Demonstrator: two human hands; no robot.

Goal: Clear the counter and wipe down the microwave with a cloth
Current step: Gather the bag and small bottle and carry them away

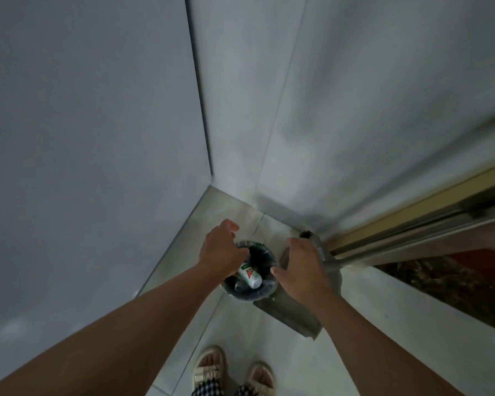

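Head view looks down into a room corner. Small round bin [249, 270] with a dark liner sits on the tiled floor [269, 338] near the walls. Inside it lies a white bottle [250, 275] with a green and red label, tilted. Left hand [222, 250] hovers over the bin's left rim, fingers loosely curled, holding nothing. Right hand [300, 267] is just beside the right rim, fingers relaxed and spread, also holding nothing. Grey dustpan [295, 307] stands behind the right hand. Sandalled feet [232, 375] at bottom.
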